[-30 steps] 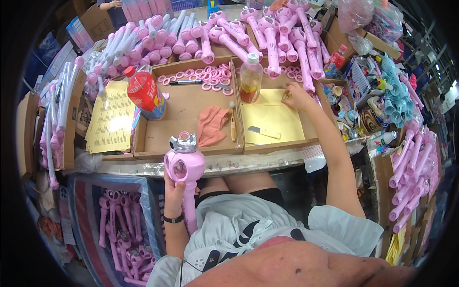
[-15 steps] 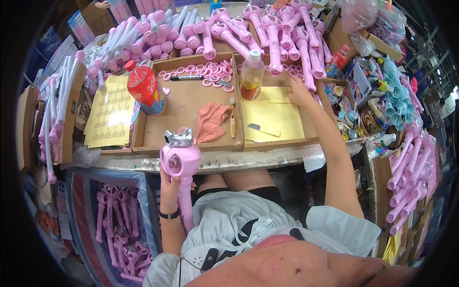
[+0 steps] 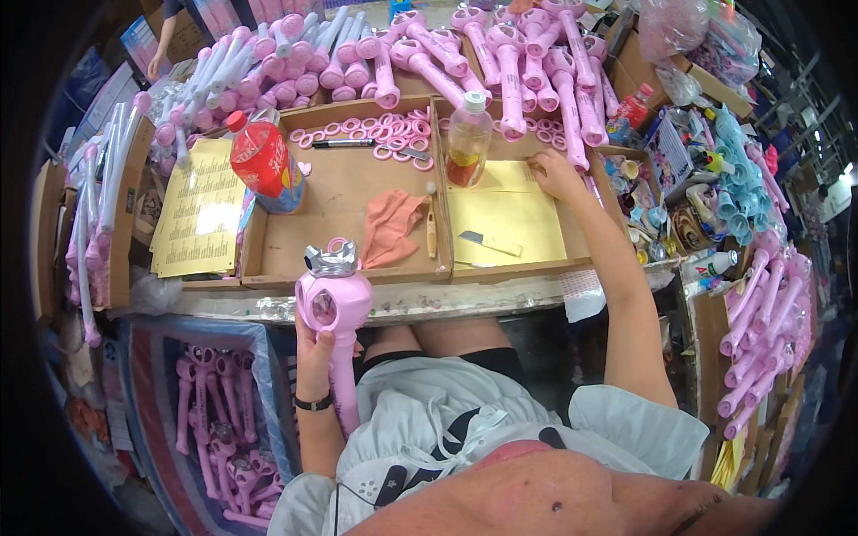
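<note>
My left hand [image 3: 315, 362] is wrapped round a pink toy wand [image 3: 343, 357], held upright in front of my lap. A shiny silver crown [image 3: 332, 259] tops the wand's round head, with a pink ring [image 3: 337, 243] showing just behind it. My right hand [image 3: 556, 174] reaches into the right cardboard tray, fingers curled down at the far edge of a yellow sheet [image 3: 509, 210]. Its fingertips are hidden, so what they hold, if anything, does not show. Beyond them lie loose pink rings [image 3: 551, 138]; a bottle of amber liquid [image 3: 468, 143] stands to the left.
Left tray: more pink rings [image 3: 402, 134], a black marker [image 3: 344, 144], an orange cloth [image 3: 391, 228]. A red-labelled bottle [image 3: 266, 165] stands at its left edge. Pink wands [image 3: 509, 80] pile up behind; others fill a bag [image 3: 147, 393] at lower left. Another person's arm [image 3: 166, 40] shows far left.
My right hand has drawn back slightly toward me and left, its fingers more curled. The left hand keeps the wand nearly still. The other person's arm has come further into view.
</note>
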Motion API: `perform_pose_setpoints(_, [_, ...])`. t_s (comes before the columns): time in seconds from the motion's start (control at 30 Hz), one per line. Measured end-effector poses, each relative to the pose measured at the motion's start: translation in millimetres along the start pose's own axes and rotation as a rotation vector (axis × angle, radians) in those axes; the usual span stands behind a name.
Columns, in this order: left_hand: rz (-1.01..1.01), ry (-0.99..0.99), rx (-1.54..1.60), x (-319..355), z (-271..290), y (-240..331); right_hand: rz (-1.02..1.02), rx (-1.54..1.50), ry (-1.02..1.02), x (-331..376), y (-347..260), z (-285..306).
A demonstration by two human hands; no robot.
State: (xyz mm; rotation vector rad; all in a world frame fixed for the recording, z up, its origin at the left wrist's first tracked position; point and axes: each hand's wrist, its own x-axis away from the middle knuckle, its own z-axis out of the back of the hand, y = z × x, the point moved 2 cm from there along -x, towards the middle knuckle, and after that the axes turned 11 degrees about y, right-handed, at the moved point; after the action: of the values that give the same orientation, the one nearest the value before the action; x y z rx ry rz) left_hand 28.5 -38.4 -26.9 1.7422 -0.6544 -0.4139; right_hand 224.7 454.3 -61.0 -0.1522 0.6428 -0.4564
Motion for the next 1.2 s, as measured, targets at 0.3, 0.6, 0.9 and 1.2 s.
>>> perform_pose_setpoints(0.3, [0.044,-0.007,0.04,-1,4,1,-0.171,-0.225,-0.108,11,-4,30])
perform_pose_setpoints(0.6, [-0.298,0.068,0.282,-27,18,66,-0.283,-0.488,0.404,3,-50,101])
perform_pose_setpoints(0.9, [-0.507,0.153,1.008,-41,-6,83,-0.216,-0.933,0.248,42,-217,78])
perform_pose_setpoints(1.2, [-0.308,-0.029,1.185,-46,-9,64,-0.682,-1.744,-0.323,72,-306,38])
